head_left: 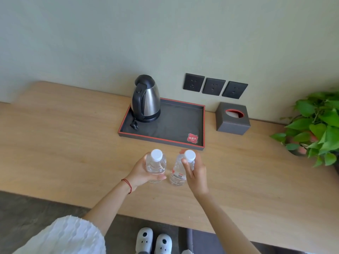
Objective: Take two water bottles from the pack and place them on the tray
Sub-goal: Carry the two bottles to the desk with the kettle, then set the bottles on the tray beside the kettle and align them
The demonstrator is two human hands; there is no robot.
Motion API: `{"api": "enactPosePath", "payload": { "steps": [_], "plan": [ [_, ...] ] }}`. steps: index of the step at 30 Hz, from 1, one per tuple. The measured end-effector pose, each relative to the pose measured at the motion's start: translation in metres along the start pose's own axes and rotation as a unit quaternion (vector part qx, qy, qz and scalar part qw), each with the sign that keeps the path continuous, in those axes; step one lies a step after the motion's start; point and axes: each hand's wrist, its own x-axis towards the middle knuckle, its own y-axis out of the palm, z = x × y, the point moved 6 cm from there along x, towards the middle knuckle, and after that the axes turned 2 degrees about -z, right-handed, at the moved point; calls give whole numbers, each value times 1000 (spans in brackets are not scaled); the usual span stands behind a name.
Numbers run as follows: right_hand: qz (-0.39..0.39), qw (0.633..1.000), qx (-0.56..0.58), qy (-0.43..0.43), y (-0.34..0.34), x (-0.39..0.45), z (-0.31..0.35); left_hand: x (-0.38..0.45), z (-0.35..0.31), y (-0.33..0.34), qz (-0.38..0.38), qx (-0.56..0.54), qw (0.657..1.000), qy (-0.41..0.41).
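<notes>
Holding 2 clear, white-capped bottles above the near part of the tabletop (55,143), short of the tray (176,125). Left hand (145,173) wrapped around the body of the left bottle (156,165), thumb across the front, bottle roughly upright. Right hand (194,173) closed around the upper half of the right bottle (178,173), fingers near the cap, bottle leaning slightly. Gripped 1 per hand, probably so both go down together. No pack in view.

Beyond them, resting on the tabletop: a dark tray with a red rim, its right half bare except for a red card (192,138) at the near right corner, so likely the landing spot. Kettle (146,99) standing on the tray's far left, plug (134,125) lying beside it. Right of the tray, a grey tissue box (233,119); further right, a leafy plant (315,125). Pale wood surface, plain wall behind with 3 dark sockets (214,86).
</notes>
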Motion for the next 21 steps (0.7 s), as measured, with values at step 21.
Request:
{"api": "enactPosePath", "payload": {
  "steps": [21],
  "plan": [
    [60,890,-453,2,-17,19,38,-2,-86,2,47,148,975,156]
  ]
}}
